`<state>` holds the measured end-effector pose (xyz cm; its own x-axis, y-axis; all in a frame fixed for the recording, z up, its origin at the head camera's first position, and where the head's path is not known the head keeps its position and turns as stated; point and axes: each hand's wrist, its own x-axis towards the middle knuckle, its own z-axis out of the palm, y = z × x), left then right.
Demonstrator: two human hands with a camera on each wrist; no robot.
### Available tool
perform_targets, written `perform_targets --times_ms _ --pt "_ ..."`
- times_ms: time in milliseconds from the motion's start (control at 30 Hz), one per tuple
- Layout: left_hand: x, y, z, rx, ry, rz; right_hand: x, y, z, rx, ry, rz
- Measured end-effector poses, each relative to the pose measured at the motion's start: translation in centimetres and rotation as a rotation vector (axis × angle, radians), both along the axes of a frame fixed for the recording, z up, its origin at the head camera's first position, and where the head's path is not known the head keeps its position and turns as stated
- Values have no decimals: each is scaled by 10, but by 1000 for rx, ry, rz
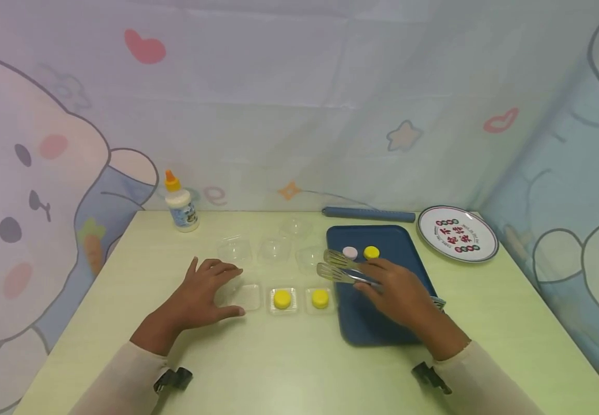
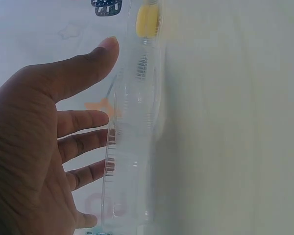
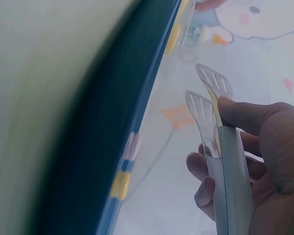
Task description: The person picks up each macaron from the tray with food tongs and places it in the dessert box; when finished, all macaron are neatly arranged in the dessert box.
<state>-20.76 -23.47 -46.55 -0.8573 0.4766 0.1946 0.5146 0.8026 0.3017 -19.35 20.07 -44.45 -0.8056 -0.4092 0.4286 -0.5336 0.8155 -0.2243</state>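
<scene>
My left hand (image 1: pixel 202 297) hovers with fingers spread around an empty clear plastic box base (image 1: pixel 247 297) at the left end of a row. In the left wrist view its fingertips are right at the box's side. My right hand (image 1: pixel 400 289) grips metal tongs (image 3: pixel 230 171) with slotted ends, their two tips apart and nothing between them. The tongs reach over the left edge of a dark blue tray (image 1: pixel 377 325). On that tray lie a pink macaron-like round (image 1: pixel 350 252) and a yellow one (image 1: pixel 372 252). Two more yellow rounds (image 1: pixel 282 299) sit in the other two clear bases.
Several clear domed lids (image 1: pixel 274 250) stand behind the bases. A white bottle (image 1: pixel 181 212) with an orange tip is at the back left. Along the back edge lies a blue rod (image 1: pixel 369 215), and a white plate (image 1: pixel 457 253) with red lettering rests at the back right.
</scene>
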Motion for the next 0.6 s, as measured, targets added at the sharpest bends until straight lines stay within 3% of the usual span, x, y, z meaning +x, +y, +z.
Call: perform_targets --times_ms 600 --pt "0 -6 -1 16 -5 -37 -10 34 -3 -64 -6 -114"
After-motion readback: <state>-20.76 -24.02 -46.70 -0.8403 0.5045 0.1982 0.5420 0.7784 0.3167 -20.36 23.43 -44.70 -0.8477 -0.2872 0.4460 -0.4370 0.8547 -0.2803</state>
